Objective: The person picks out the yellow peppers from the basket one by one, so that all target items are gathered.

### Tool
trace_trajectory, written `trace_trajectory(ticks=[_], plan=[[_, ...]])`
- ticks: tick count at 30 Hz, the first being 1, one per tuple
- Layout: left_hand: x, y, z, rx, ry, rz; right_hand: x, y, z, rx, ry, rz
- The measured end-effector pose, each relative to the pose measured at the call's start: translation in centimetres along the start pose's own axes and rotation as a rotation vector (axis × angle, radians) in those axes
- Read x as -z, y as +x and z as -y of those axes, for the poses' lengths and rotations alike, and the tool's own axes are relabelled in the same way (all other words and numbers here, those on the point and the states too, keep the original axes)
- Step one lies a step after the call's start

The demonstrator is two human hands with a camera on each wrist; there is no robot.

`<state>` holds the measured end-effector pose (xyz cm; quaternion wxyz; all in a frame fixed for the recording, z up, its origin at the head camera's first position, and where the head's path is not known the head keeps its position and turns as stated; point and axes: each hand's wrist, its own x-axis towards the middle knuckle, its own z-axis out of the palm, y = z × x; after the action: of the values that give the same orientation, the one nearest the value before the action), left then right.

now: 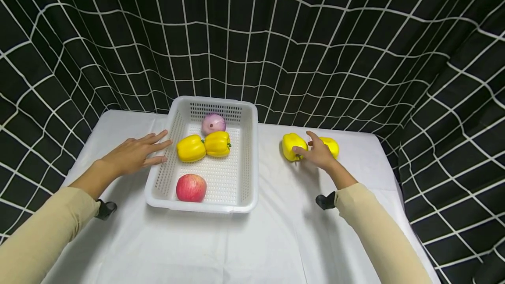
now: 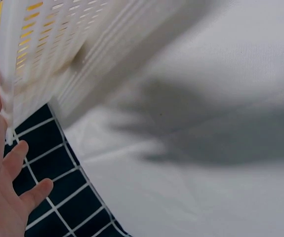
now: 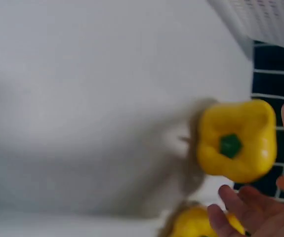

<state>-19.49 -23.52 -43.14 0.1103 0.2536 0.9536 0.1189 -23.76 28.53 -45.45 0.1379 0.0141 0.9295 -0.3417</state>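
Observation:
My left hand [image 1: 134, 154] is at the left rim of a white plastic basket [image 1: 252, 179], its fingers spread and reaching just over the edge. In the left wrist view, the fingers [image 2: 38, 195] lie beside the basket's slotted wall [image 2: 58, 44]. On the right, my right hand [image 1: 320, 156] is over the table between two yellow bell peppers. Its thumb and fingers are apart, near the left bell pepper [image 1: 292, 146]; the right bell pepper [image 1: 331, 146] is partly hidden behind the hand. The right wrist view shows one bell pepper's green stem [image 3: 230, 145] facing the camera, with nothing gripped.
Inside the basket are a purple onion [image 1: 213, 124], two more yellow bell peppers [image 1: 191, 149] and a red apple [image 1: 191, 188]. A white cloth covers the table [image 1: 221, 249]. Black curtains with a white grid [image 1: 300, 56] rise behind it and at both sides.

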Motion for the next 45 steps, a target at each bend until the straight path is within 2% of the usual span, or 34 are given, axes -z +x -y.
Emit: trace_trajectory(ticks=[5,10,15,19,26,34,39,45], plan=[[0.0,0.0,0.1,-0.01,0.005,-0.008,2.4,0.2,1.6,0.065,0.023,0.017],[-0.1,-0.1,0.2,-0.017,0.011,-0.013,4.1,0.6,4.1,0.085,-0.007,0.044],[-0.1,-0.1,0.1,-0.013,0.007,-0.013,5.1,0.9,6.8,0.151,-0.022,0.06],[-0.2,0.0,0.2,-0.017,0.025,-0.016,5.0,1.1,9.1,0.205,-0.029,0.079],[-0.2,0.0,0.3,-0.032,0.048,-0.035,3.0,1.3,12.7,0.265,-0.054,0.117],[-0.2,0.1,0.3,-0.031,0.047,-0.031,-0.9,1.9,15.6,0.329,-0.054,0.183],[-0.2,0.1,0.3,-0.037,0.048,-0.037,-3.2,2.2,16.9,0.343,-0.071,0.212],[-0.1,0.0,0.1,-0.034,0.044,-0.033,-5.5,2.2,17.9,0.319,-0.064,0.246]])
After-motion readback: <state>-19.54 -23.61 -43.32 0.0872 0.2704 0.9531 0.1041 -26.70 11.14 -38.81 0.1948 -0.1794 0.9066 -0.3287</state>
